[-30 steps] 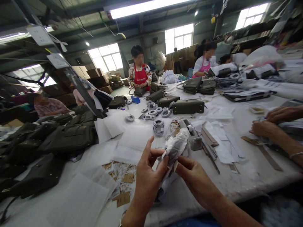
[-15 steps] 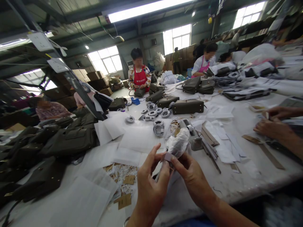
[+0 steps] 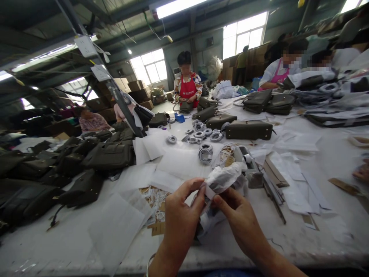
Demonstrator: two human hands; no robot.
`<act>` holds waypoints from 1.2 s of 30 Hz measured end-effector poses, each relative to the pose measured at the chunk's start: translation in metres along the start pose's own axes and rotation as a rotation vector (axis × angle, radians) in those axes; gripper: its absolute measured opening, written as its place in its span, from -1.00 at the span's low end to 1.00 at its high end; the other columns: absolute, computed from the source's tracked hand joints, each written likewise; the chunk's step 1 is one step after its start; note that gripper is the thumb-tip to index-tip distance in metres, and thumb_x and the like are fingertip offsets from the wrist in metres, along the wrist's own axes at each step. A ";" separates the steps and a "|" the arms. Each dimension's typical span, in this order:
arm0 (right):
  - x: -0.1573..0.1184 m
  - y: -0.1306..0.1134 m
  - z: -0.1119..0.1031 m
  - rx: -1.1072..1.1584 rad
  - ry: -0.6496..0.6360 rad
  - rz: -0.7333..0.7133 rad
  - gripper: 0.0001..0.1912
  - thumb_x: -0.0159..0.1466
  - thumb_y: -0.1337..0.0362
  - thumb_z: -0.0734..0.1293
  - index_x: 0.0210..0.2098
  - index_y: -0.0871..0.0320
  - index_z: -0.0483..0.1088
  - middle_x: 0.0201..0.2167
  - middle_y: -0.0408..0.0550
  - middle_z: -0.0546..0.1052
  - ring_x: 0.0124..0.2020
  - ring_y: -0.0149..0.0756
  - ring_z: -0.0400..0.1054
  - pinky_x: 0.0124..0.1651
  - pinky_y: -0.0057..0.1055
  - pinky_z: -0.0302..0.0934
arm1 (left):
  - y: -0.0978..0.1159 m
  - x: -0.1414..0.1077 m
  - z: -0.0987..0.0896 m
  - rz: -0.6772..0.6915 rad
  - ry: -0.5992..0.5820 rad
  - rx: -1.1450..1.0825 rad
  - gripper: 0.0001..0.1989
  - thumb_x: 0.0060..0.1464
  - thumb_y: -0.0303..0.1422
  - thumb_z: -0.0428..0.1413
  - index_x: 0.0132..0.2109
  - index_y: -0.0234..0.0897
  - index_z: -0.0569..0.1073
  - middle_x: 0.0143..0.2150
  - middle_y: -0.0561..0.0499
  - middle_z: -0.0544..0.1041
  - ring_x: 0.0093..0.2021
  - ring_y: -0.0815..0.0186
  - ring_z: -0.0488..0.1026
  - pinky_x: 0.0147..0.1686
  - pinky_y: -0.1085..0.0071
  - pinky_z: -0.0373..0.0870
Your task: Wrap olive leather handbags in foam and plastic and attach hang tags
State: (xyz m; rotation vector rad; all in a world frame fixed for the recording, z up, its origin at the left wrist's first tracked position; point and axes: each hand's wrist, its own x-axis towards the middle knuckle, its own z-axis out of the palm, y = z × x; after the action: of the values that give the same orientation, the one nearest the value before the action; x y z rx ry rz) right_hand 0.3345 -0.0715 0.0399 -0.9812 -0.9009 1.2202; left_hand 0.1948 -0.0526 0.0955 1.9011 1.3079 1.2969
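Observation:
In front of me is a bundle wrapped in thin white paper or film (image 3: 226, 177), with dark material showing at its lower end. A short pale strip, which looks like tape (image 3: 210, 192), lies across its near side. My left hand (image 3: 183, 211) pinches the strip between thumb and forefinger. My right hand (image 3: 245, 219) is closed on the bundle's right side, its thumb near the strip's end. Its other fingers are partly hidden behind the wrapping. A grey tape dispenser (image 3: 253, 175) stands just beyond my right hand.
Dark green handbags (image 3: 111, 156) are piled at left; more (image 3: 249, 130) stand across the table. Coiled wrapped straps (image 3: 205, 154), white sheets (image 3: 121, 215), loose tags (image 3: 155, 204) and card strips (image 3: 273, 175) lie around. A co-worker's hand (image 3: 362, 169) is at the right edge. Other people work beyond.
The view has swung right to left, so the scene sits further right. My left fingers have drawn in closer on the strip, which now lies against the wrapping.

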 end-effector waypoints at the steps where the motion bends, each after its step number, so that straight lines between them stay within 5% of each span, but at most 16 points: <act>1: 0.000 -0.001 -0.001 -0.017 -0.010 -0.002 -0.67 0.14 0.05 0.51 -0.24 0.16 0.53 -0.34 -0.05 0.60 -0.31 -0.27 0.47 -0.23 -0.43 0.35 | 0.000 -0.001 0.000 0.075 0.026 0.087 -0.86 0.18 -0.40 0.18 -0.12 -0.16 0.58 -0.19 0.06 0.67 -0.19 0.26 0.62 -0.14 0.41 0.55; 6: 0.004 -0.006 0.002 0.004 0.016 -0.030 -0.68 0.12 0.04 0.51 -0.37 0.17 0.49 -0.44 -0.10 0.55 -0.35 -0.31 0.41 -0.28 -0.47 0.31 | 0.003 -0.011 0.006 0.492 0.174 0.496 -0.77 0.21 -0.51 0.11 -0.02 -0.29 0.54 -0.10 -0.03 0.66 -0.13 0.28 0.61 -0.02 0.42 0.52; 10: 0.008 -0.006 0.006 0.053 0.052 -0.017 -0.66 0.05 0.04 0.55 -0.40 0.17 0.50 -0.44 -0.10 0.54 -0.36 -0.31 0.40 -0.29 -0.47 0.31 | 0.007 -0.022 0.020 0.569 0.206 0.624 -0.69 0.20 -0.60 0.02 0.05 -0.42 0.49 0.00 -0.14 0.62 0.03 0.25 0.56 0.09 0.40 0.46; 19: 0.003 0.000 -0.009 0.000 0.033 -0.085 -0.60 0.22 -0.02 0.43 -0.10 0.13 0.57 -0.41 -0.07 0.56 -0.36 -0.30 0.42 -0.24 -0.42 0.37 | -0.004 -0.035 0.042 0.537 0.144 0.807 -0.53 0.24 -0.56 -0.04 0.27 -0.54 0.29 0.25 -0.35 0.40 0.26 0.02 0.35 0.12 0.11 0.45; 24: 0.003 -0.009 -0.010 0.072 0.018 -0.022 -0.67 0.06 0.12 0.56 -0.20 0.09 0.63 -0.33 -0.06 0.62 -0.21 -0.21 0.49 -0.12 -0.40 0.38 | -0.004 -0.027 0.026 0.467 0.056 0.537 -0.59 0.24 -0.47 0.03 0.22 -0.30 0.36 0.20 -0.19 0.47 0.21 0.15 0.42 0.14 0.23 0.43; 30: 0.012 -0.008 -0.010 0.194 0.002 0.040 -0.73 0.05 0.16 0.57 -0.25 0.07 0.66 -0.33 -0.05 0.65 -0.21 -0.23 0.50 -0.10 -0.38 0.35 | -0.010 0.002 0.008 0.070 -0.156 0.099 -0.71 0.19 -0.24 0.17 0.04 -0.11 0.43 0.00 0.01 0.58 -0.01 0.27 0.56 0.00 0.37 0.51; 33: 0.015 -0.006 -0.010 0.187 -0.017 0.028 -0.73 0.03 0.16 0.57 -0.27 0.08 0.66 -0.37 -0.04 0.64 -0.27 -0.24 0.49 -0.15 -0.38 0.34 | -0.013 0.011 0.004 -0.010 -0.254 0.032 -0.69 0.16 -0.20 0.17 0.03 -0.13 0.42 -0.03 0.01 0.59 -0.05 0.27 0.57 -0.05 0.40 0.52; 36: 0.016 -0.005 -0.008 0.155 -0.042 -0.014 -0.73 0.06 0.14 0.55 -0.24 0.08 0.66 -0.40 -0.05 0.63 -0.29 -0.25 0.49 -0.14 -0.37 0.35 | -0.017 0.011 0.006 0.021 -0.216 0.103 -0.66 0.09 -0.20 0.20 0.01 -0.15 0.46 -0.07 0.01 0.61 -0.11 0.23 0.59 -0.13 0.39 0.53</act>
State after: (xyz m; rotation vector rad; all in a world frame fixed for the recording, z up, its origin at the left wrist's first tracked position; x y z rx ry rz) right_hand 0.3454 -0.0565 0.0427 -0.8265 -0.8314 1.2830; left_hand 0.1942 -0.0352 0.0840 2.0650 1.2678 1.0179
